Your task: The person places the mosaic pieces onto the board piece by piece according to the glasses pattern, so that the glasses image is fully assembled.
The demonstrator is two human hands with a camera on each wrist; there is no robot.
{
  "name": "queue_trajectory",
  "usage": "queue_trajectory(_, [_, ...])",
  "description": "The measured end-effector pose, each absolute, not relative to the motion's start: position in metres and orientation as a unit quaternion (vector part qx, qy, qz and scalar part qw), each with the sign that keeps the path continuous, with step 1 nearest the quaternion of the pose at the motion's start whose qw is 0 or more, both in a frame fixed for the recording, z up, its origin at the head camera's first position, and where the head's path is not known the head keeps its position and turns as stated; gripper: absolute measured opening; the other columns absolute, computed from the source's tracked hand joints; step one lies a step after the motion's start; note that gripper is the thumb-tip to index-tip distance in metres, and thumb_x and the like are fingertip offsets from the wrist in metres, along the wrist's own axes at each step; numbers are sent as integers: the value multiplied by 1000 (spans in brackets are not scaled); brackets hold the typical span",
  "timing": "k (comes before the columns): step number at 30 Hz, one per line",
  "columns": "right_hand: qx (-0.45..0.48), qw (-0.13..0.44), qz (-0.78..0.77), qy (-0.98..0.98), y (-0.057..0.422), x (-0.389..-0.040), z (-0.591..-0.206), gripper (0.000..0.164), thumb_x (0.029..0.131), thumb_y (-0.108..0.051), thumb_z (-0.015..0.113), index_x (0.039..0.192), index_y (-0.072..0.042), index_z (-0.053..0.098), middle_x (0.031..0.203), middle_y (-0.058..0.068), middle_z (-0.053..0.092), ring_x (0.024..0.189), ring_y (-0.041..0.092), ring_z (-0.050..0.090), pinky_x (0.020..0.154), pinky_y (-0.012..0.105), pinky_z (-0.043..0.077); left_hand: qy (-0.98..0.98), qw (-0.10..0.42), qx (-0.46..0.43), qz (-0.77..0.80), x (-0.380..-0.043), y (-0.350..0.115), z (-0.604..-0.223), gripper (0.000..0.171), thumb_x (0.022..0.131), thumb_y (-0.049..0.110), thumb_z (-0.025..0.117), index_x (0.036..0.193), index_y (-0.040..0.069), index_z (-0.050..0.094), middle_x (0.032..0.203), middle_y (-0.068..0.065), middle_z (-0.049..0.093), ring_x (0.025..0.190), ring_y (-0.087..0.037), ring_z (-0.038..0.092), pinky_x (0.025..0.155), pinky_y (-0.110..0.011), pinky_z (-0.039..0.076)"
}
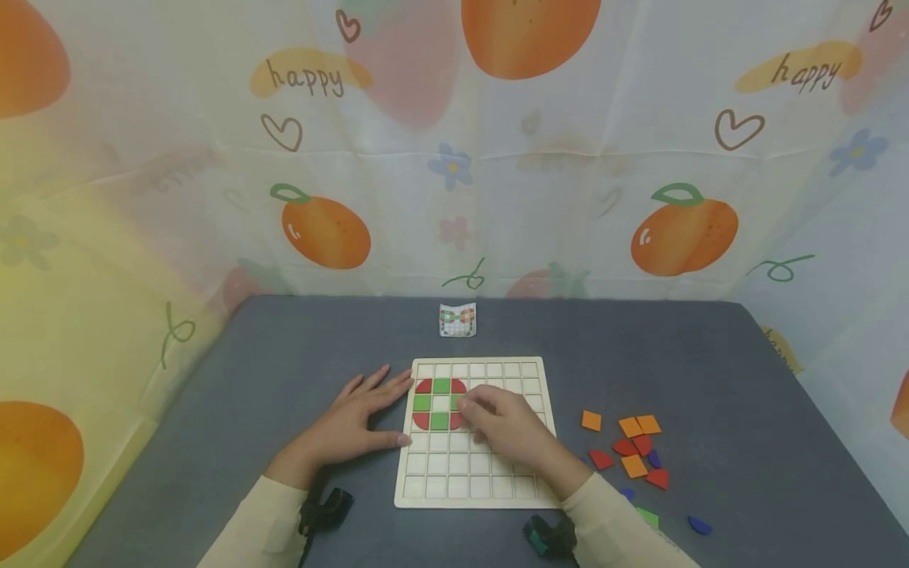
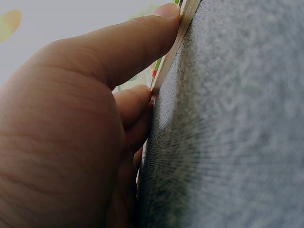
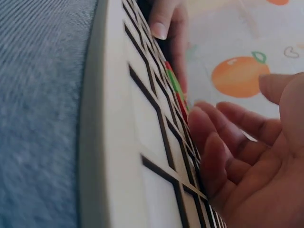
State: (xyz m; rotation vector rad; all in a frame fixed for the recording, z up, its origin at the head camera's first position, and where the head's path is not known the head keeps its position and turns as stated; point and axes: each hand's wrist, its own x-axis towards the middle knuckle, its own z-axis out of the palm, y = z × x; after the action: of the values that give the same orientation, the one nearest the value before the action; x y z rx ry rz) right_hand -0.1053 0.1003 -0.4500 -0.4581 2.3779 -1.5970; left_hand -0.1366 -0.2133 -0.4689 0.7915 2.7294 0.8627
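Observation:
A pale gridded board [image 1: 490,489] lies on the table, with red corner pieces [image 1: 424,386] and green squares [image 1: 442,386] forming a rounded ring around one pale cell. Over the ring's right side is my right hand [image 1: 507,422], its fingertips at the green square there and partly covering it. In the right wrist view its fingers [image 3: 216,156] are loosely bent just over the grid, the thumb apart, and nothing shows between them. My left hand [image 1: 355,418] rests spread on the left, thumb and fingertips touching the board's left edge; the left wrist view shows its thumb [image 2: 142,45] against that edge.
Behind the board stands a small pattern card [image 1: 458,320]. Loose pieces lie to the right: orange squares [image 1: 591,420], red pieces [image 1: 600,459], blue pieces [image 1: 699,525] and a green one [image 1: 648,517] beside the right sleeve. A printed cloth [image 1: 497,221] hangs behind the table.

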Motion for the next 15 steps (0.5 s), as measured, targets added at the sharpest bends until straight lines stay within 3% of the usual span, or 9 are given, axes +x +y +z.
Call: queue_trajectory(15, [-216, 120, -623, 742, 128, -98, -438, 45, 120, -30, 42, 141, 4, 62, 117, 15, 73, 101, 37, 71, 88, 47, 58, 915, 89, 268, 290, -136, -214, -468, 99, 91, 62, 82, 171, 23, 39, 174, 9, 33, 165, -32, 12, 126, -66, 1])
